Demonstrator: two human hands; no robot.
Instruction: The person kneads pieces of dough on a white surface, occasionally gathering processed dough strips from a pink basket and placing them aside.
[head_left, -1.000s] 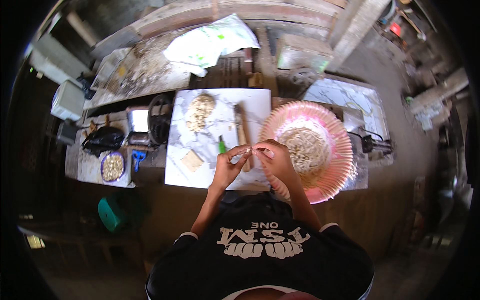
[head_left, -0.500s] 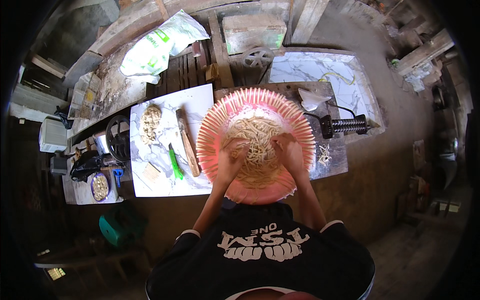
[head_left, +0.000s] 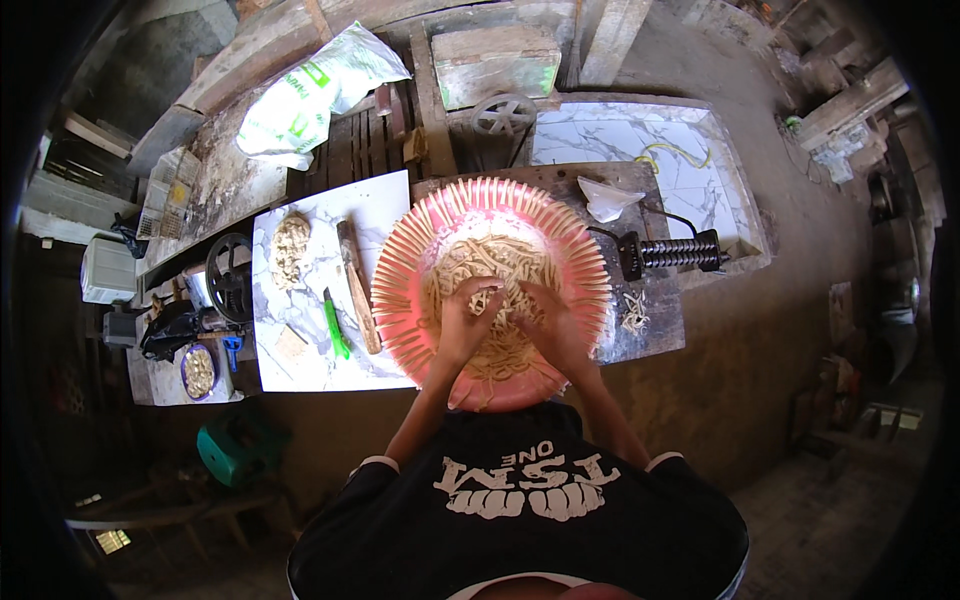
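Pale dough strips (head_left: 505,252), thin and slightly curled, heaped in the middle of a pink basin (head_left: 520,392). More strips (head_left: 395,272) lie side by side over its rim, all round; white powder on the far inner wall. Basin sits on the desk (head_left: 660,325), near edge, rim poking past it; its left side covers the right edge of a marbled board (head_left: 390,378).

Both hands over the heap. Left hand (head_left: 465,322): thumb and forefinger curved toward each other, pale strips visible between; can't tell if it grips one. Right hand (head_left: 555,330): fingers spread apart, tips at the heap, just beside the left.

Edges: wooden-handled tool (head_left: 360,290) just left of the rim, green cutter (head_left: 336,325) beyond it, pale crumbly pile (head_left: 290,250) toward the board's far left corner. Right side: loose scraps (head_left: 634,312) near the rim, ridged metal roller (head_left: 675,255) crossing the desk's right edge.
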